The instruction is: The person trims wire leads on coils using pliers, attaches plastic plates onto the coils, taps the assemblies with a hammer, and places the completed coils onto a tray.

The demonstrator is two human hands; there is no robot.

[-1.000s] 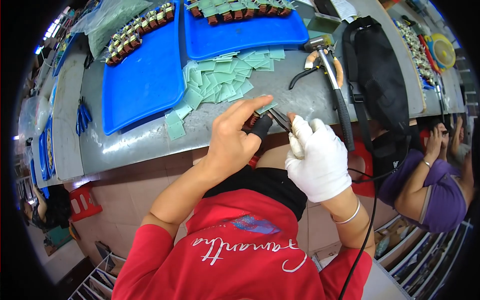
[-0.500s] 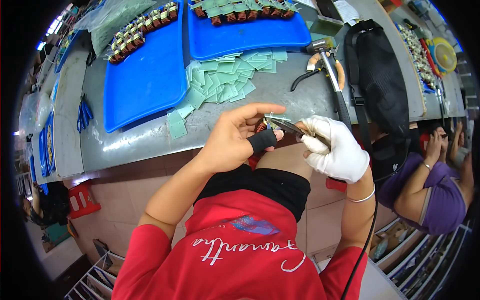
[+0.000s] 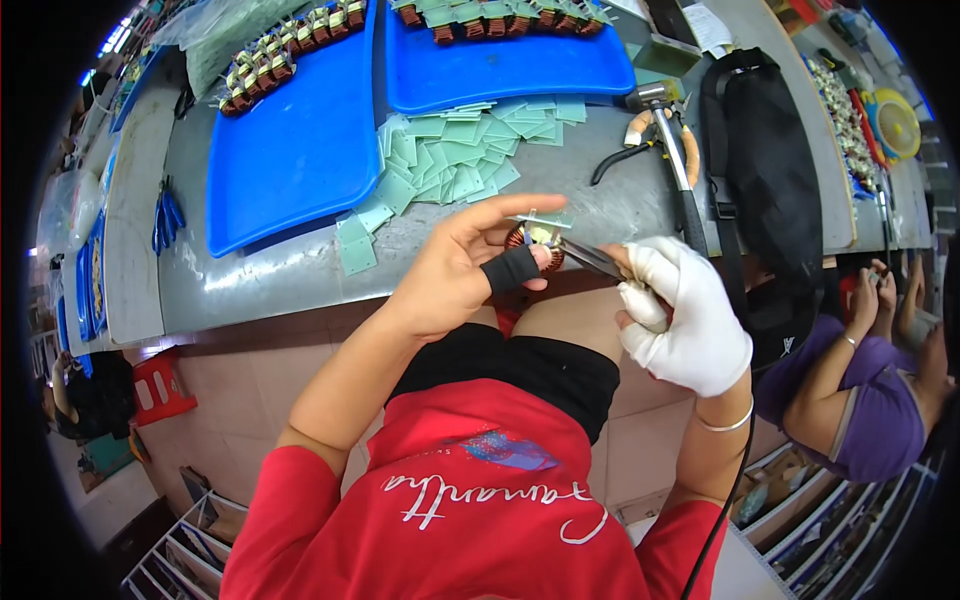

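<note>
Between the thumb and fingers of my left hand (image 3: 450, 265) is a copper-wound coil (image 3: 517, 238) with a pale centre. A green plate (image 3: 545, 219) lies against its top, under my index finger. A black sleeve covers my left thumb. My right hand (image 3: 690, 310), in a white glove with bare fingertips, is closed round dark-jawed pliers (image 3: 592, 258). The pliers' tips point left and meet the coil's right side. Loose green plates (image 3: 445, 155) are heaped on the metal table (image 3: 270, 300) beyond my hands.
Two blue trays (image 3: 290, 160) (image 3: 510, 75) hold rows of coils. A hammer (image 3: 675, 150), orange-handled pliers (image 3: 637, 128) and a black bag (image 3: 765, 170) lie right. Blue-handled cutters (image 3: 167, 220) lie left. A person in purple (image 3: 835, 400) sits at the right.
Both hands have kept hold of their things. Since the oldest frame, my right hand has moved right and the coil has turned to show its pale centre. The view has shifted slightly.
</note>
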